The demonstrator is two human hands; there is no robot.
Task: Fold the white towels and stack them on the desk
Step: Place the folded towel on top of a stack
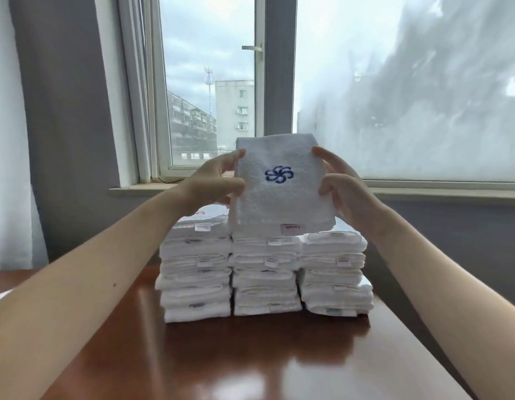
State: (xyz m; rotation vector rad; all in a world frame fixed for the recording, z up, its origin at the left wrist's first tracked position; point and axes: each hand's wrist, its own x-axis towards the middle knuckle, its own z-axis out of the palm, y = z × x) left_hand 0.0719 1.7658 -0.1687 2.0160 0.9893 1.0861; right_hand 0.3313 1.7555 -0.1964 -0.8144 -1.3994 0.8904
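One folded white towel (282, 183), bearing a blue pinwheel emblem (279, 174) on its upper face, is held in the air above the middle of three stacks of folded towels (265, 278) on the wooden desk (250, 362). The left hand (214, 183) pinches the towel's left edge and the right hand (338, 186) pinches its right edge, thumbs on the face nearest the camera; the hands are apart, one at each side. The towel is tilted, its far edge raised toward the window (210, 90), its near edge, with a small red label (290, 228), hanging just over the middle stack's top. Whether that edge touches the stack cannot be told. The step in hand appears to be placing this towel on the middle stack, which looks slightly lower than the left one. To do it well, the towel should be levelled before release, its label edge lined up with the labelled edges below, and both sides lowered together so the folds do not spring open. The stacks stand close against one another and their layers are slightly uneven, so a light, centred placement would limit the risk of a neighbouring stack being nudged.
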